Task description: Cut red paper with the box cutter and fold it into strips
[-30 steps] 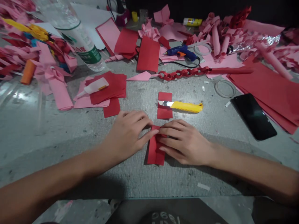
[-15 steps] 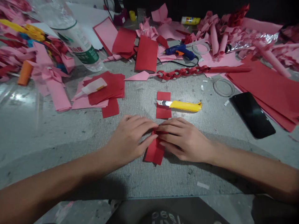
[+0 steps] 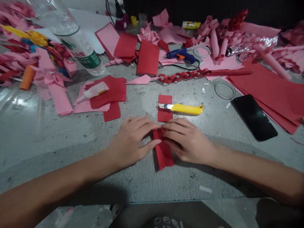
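Between my hands is a strip of red paper [image 3: 164, 155], creased near its top, its lower end hanging toward me. My left hand [image 3: 136, 139] pinches its upper left edge between thumb and fingers. From the other side my right hand [image 3: 187, 139] grips the top and right edge, fingers curled over it and hiding part of the crease. Just beyond my fingertips a yellow utility knife [image 3: 187, 109], blade out, lies across a second red paper piece [image 3: 165, 116].
Left of centre a white glue tube [image 3: 96, 90] rests on stacked red paper [image 3: 116, 90]. Behind lie a red paper chain [image 3: 185, 75] and a blue glue gun [image 3: 181, 55]. A bottle [image 3: 80, 47] stands at the left; a phone [image 3: 254, 117] lies at the right.
The red strip's lower end has swung to the right and lifted slightly. Both hands stay at its top, the left thumb shifted a little.
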A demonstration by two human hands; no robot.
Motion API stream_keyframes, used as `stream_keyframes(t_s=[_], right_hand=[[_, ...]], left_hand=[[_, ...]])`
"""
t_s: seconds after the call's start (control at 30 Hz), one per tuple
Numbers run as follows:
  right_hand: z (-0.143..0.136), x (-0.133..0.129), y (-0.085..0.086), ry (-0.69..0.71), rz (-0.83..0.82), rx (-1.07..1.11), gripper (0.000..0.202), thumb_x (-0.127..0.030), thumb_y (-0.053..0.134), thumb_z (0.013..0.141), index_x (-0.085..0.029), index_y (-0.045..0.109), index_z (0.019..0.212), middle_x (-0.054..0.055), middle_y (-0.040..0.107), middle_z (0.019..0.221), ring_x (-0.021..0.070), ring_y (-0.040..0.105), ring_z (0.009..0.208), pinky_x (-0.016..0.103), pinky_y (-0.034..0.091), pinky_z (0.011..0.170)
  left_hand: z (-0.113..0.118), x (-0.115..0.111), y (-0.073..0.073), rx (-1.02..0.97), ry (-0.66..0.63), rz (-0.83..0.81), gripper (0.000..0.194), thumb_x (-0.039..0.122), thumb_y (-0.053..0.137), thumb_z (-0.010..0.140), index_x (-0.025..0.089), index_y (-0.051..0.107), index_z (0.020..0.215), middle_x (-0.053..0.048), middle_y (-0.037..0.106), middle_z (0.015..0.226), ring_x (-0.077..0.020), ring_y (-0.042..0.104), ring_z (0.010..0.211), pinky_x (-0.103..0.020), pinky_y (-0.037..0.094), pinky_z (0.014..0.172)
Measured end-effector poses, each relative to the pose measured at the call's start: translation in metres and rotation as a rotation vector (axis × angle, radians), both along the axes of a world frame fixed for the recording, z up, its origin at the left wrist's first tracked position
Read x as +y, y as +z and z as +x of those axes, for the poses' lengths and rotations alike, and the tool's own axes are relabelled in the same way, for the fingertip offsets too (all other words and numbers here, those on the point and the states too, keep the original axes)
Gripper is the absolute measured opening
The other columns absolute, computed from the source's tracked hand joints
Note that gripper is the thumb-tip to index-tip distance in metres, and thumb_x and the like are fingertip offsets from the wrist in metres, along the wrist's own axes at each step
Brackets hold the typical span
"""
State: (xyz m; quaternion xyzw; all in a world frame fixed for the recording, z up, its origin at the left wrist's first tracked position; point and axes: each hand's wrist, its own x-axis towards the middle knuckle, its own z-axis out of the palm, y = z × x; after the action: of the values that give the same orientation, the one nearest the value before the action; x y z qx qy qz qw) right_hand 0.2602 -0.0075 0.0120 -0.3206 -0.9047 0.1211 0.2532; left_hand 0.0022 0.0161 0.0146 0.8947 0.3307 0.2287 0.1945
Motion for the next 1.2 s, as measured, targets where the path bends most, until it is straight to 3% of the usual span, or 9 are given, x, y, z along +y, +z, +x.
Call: stream_keyframes(t_s=[0.17,0.3,0.47,0.57,0.73,0.87,1.03,1.2], right_hand=[[0.0001,0.002,0.0005,-0.019,-0.035,-0.017,0.017,-0.014,0.06,0.103,-0.017,0.071,0.116,0.011,0.079,0.126,0.0306,0.071,0.118,0.051,0.058,0.102],[0.0001,0.0021,0.0009,-0.012,-0.046,-0.032,0.017,-0.013,0.061,0.103,-0.017,0.071,0.116,0.01,0.079,0.129,0.0301,0.071,0.12,0.05,0.057,0.103],[-0.0001,0.0018,0.0002,-0.027,-0.023,-0.042,0.013,-0.018,0.061,0.107,-0.018,0.073,0.112,0.01,0.08,0.129,0.0305,0.072,0.119,0.051,0.058,0.102],[0.0005,0.0023,-0.0014,-0.048,-0.007,-0.027,0.013,-0.019,0.061,0.109,-0.019,0.074,0.11,0.009,0.08,0.128,0.0298,0.072,0.118,0.051,0.059,0.101],[0.0028,0.0028,-0.0035,-0.037,-0.014,-0.031,0.017,-0.01,0.061,0.104,-0.017,0.074,0.113,0.01,0.08,0.127,0.0307,0.072,0.118,0.052,0.06,0.103],[0.0018,0.0018,-0.002,-0.02,0.012,-0.025,0.014,-0.013,0.062,0.105,-0.017,0.074,0.112,0.011,0.08,0.127,0.0295,0.071,0.116,0.051,0.06,0.103],[0.0012,0.0013,0.0013,0.102,0.153,-0.063,0.016,-0.01,0.062,0.103,-0.014,0.075,0.113,0.012,0.081,0.128,0.0293,0.071,0.115,0.049,0.061,0.102],[0.0003,0.0029,-0.0006,0.22,0.152,-0.097,0.019,-0.01,0.061,0.104,-0.014,0.078,0.111,0.012,0.082,0.129,0.0276,0.075,0.121,0.05,0.063,0.108]], left_hand=[[0.0013,-0.0018,0.0007,-0.147,-0.053,-0.103,0.031,0.027,0.075,0.104,0.025,0.062,0.132,0.003,0.078,0.107,-0.0164,0.07,0.094,-0.036,0.044,0.089],[-0.0002,-0.0031,0.0019,-0.144,-0.061,-0.043,0.017,0.033,0.072,0.106,0.022,0.066,0.118,0.002,0.078,0.099,-0.0163,0.07,0.087,-0.036,0.041,0.087],[-0.0013,-0.0071,0.0045,-0.062,-0.263,0.085,0.019,0.033,0.058,0.114,0.02,0.07,0.123,0.002,0.077,0.089,-0.0154,0.066,0.076,-0.038,0.038,0.086],[0.0,-0.0093,0.0047,-0.031,-0.306,0.174,0.021,0.029,0.054,0.115,0.018,0.072,0.119,0.0,0.077,0.089,-0.0168,0.066,0.078,-0.039,0.038,0.084],[0.0009,-0.0083,0.0,-0.068,-0.205,0.147,0.017,0.022,0.059,0.111,0.018,0.073,0.101,-0.002,0.08,0.097,-0.0173,0.071,0.088,-0.036,0.044,0.084],[-0.0002,-0.0061,-0.0034,-0.102,-0.079,0.112,0.011,0.023,0.066,0.108,0.019,0.072,0.1,-0.002,0.081,0.097,-0.0175,0.073,0.089,-0.034,0.051,0.084],[-0.0015,-0.0046,-0.002,-0.078,0.024,0.037,0.014,0.02,0.062,0.107,0.021,0.071,0.096,0.0,0.08,0.091,-0.0157,0.072,0.078,-0.031,0.054,0.073],[-0.0004,-0.0024,-0.0018,-0.095,0.073,-0.006,0.011,0.023,0.061,0.106,0.024,0.069,0.1,0.0,0.079,0.089,-0.0175,0.072,0.077,-0.034,0.052,0.07]])
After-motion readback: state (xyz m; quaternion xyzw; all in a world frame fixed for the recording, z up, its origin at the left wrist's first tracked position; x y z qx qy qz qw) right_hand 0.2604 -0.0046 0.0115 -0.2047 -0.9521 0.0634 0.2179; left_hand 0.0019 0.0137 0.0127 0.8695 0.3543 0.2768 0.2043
